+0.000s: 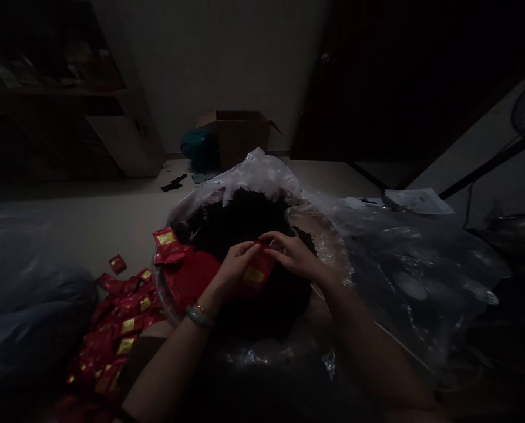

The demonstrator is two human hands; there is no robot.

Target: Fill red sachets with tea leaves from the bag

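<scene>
Nearest the camera, low in the view, a bare left forearm (170, 364) with a pale green bangle (199, 316) at the wrist. From far left, a translucent plastic bag (29, 294), then a floor heap of small red packets with gold labels (128, 325); next, more red packets (192, 273) inside the near-left rim of a plastic-lined basin (159, 288). At mid-view, above dark loose leaves (253, 212), probably dried tea, a gold-labelled red packet (254, 275) between both hands. With the left hand (237, 262), pinched closed, thumb and fingers together, on the packet's far-left corner. With the right hand (298, 257), curled and partly open, thumb and forefinger a little apart at the far edge; too dark to tell whether gripping film or only touching. For good handling, best kept over the basin, steadied by the left pinch, with light right fingertips working evenly along the edge, without creasing or tearing the film. Label face turned up toward the camera, gripped edge pointing away; long axis seemingly running from near-left to far-right, though blurred into shadow below. Farther right, crumpled clear plastic sheeting (403, 264).
</scene>
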